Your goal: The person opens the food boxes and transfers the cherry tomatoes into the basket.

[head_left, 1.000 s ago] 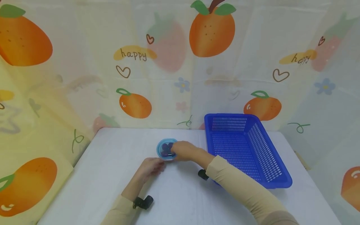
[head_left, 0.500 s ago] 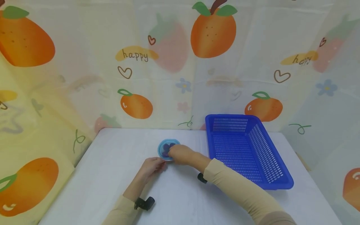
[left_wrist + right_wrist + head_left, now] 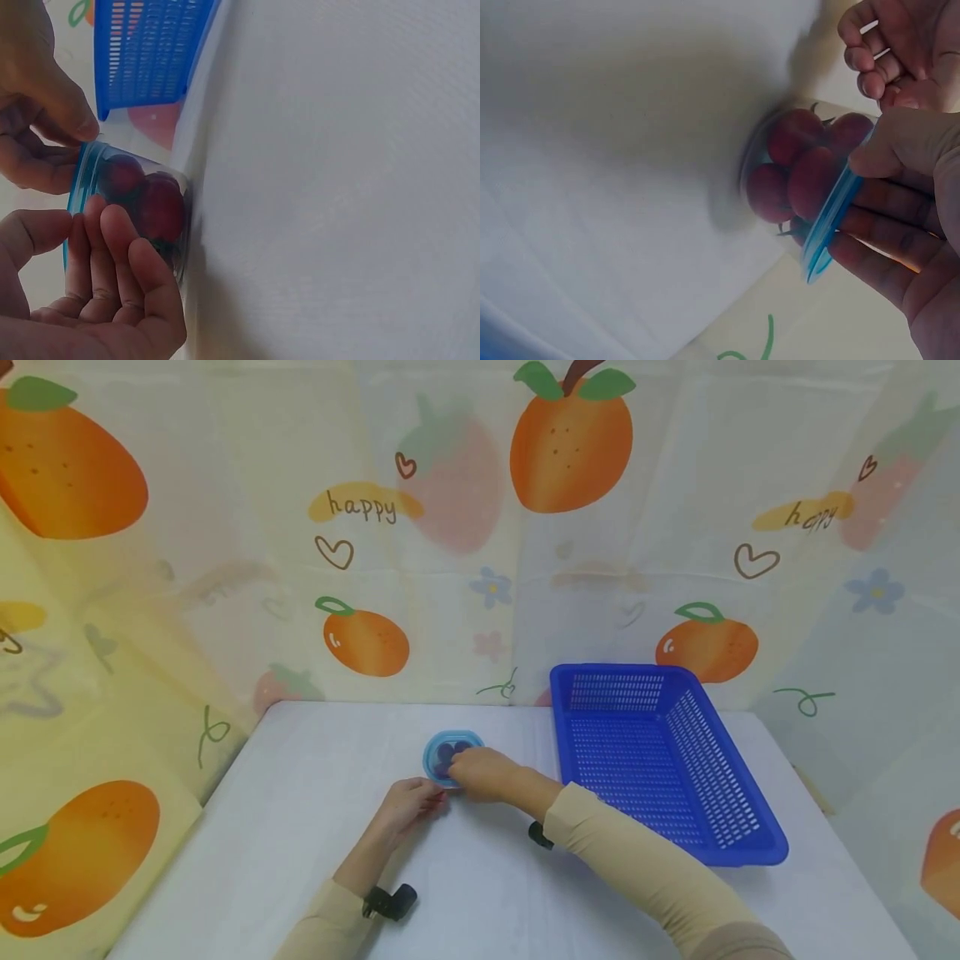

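A small clear plastic container (image 3: 166, 176) stands on the table with a blue-rimmed lid (image 3: 431, 748) on top. Several red cherry tomatoes (image 3: 815, 184) with green stems show through its walls. My left hand (image 3: 408, 806) is at the near side, thumb and forefinger pinching the lid's edge; its other fingers lie along the container wall in the left wrist view. My right hand (image 3: 487, 774) grips the lid from the right, its thumb (image 3: 885, 146) at the rim and its fingers over the top. It hides part of the lid in the head view.
A large blue perforated basket (image 3: 633, 777) stands on the right of the white-covered table (image 3: 322, 752), beside my right forearm. A fruit-patterned cloth (image 3: 450, 610) hangs behind the table and on both sides.
My right hand has shifted slightly nearer along the lid from its right end, covering more of it. My left fingers have drawn in on the near edge. The container stays in place.
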`<state>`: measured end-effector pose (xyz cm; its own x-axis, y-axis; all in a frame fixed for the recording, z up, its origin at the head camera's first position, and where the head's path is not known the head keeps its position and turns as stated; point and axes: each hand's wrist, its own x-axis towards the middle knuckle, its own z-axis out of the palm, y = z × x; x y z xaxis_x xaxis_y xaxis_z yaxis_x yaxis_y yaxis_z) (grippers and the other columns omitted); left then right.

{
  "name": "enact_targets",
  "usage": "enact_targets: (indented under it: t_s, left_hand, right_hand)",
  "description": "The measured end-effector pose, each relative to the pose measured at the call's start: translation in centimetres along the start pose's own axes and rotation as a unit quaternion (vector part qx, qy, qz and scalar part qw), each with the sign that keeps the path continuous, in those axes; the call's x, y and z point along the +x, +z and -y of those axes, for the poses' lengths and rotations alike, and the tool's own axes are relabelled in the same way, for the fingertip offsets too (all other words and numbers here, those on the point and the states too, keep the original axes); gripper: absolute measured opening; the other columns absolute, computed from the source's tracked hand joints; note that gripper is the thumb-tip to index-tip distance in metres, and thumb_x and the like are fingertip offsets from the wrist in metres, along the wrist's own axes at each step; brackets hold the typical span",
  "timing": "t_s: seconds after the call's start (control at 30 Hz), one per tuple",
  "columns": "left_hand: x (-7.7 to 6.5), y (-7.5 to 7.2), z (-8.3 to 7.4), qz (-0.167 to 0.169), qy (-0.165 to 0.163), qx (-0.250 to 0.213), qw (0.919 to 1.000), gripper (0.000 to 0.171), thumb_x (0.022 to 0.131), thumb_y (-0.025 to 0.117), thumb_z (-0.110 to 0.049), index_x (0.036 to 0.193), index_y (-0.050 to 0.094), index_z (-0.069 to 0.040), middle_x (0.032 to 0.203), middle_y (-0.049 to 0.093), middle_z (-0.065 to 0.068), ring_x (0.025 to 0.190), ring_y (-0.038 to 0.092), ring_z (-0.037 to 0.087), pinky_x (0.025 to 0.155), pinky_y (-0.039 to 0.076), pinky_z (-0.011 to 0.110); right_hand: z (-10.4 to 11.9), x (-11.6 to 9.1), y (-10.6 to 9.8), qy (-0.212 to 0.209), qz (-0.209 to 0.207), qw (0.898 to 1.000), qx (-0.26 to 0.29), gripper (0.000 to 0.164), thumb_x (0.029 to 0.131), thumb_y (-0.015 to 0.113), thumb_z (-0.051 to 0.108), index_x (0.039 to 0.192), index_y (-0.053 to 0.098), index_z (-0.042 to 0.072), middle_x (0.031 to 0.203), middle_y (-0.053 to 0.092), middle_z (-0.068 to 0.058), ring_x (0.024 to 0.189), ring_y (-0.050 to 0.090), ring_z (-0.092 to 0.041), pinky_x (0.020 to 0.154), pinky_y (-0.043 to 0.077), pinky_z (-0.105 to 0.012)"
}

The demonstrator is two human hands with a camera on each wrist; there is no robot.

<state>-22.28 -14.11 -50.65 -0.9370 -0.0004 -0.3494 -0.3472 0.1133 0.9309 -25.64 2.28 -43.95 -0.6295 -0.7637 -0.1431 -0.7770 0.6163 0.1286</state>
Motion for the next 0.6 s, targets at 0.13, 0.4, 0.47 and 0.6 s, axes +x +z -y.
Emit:
enact_targets:
  t_s: [0.13, 0.4, 0.47, 0.6]
  left_hand:
    - [0.14, 0.17, 0.08, -0.003, 0.006, -0.003, 1.0000, 0.019, 0.091, 0.056, -0.009, 0.097, 0.065, 0.006, 0.087, 0.070, 0.009, 0.079, 0.066, 0.016, 0.074, 0.055, 0.027]
    - [0.44, 0.15, 0.14, -0.002, 0.005, 0.003, 1.0000, 0.016, 0.090, 0.058, -0.012, 0.094, 0.064, 0.003, 0.085, 0.070, 0.008, 0.077, 0.065, 0.016, 0.072, 0.055, 0.026]
    - [0.52, 0.09, 0.18, 0.001, 0.006, -0.001, 1.0000, 0.016, 0.090, 0.058, -0.011, 0.094, 0.064, 0.003, 0.085, 0.070, 0.008, 0.077, 0.065, 0.016, 0.071, 0.055, 0.027]
    - [0.52, -0.02, 0.02, 0.010, 0.010, -0.003, 0.9999, 0.017, 0.090, 0.057, -0.010, 0.096, 0.064, 0.005, 0.085, 0.070, 0.009, 0.078, 0.066, 0.017, 0.074, 0.055, 0.030]
  right_hand:
    - [0.06, 0.02, 0.08, -0.005, -0.003, 1.000, -0.016, 0.010, 0.088, 0.068, 0.014, 0.097, 0.073, 0.013, 0.091, 0.067, 0.003, 0.079, 0.058, -0.012, 0.081, 0.053, -0.025]
    - [0.19, 0.06, 0.22, 0.002, -0.003, 1.000, -0.014, 0.008, 0.086, 0.070, 0.016, 0.094, 0.073, 0.014, 0.087, 0.064, 0.004, 0.073, 0.053, -0.011, 0.074, 0.053, -0.024]
    - [0.17, 0.10, 0.18, 0.001, -0.004, 1.000, -0.012, 0.008, 0.086, 0.071, 0.016, 0.093, 0.073, 0.014, 0.087, 0.064, 0.004, 0.072, 0.052, -0.011, 0.073, 0.052, -0.024]
    - [-0.03, 0.26, 0.26, -0.002, -0.005, 1.000, -0.010, 0.007, 0.086, 0.070, 0.015, 0.091, 0.073, 0.013, 0.085, 0.063, 0.004, 0.070, 0.050, -0.010, 0.070, 0.051, -0.023]
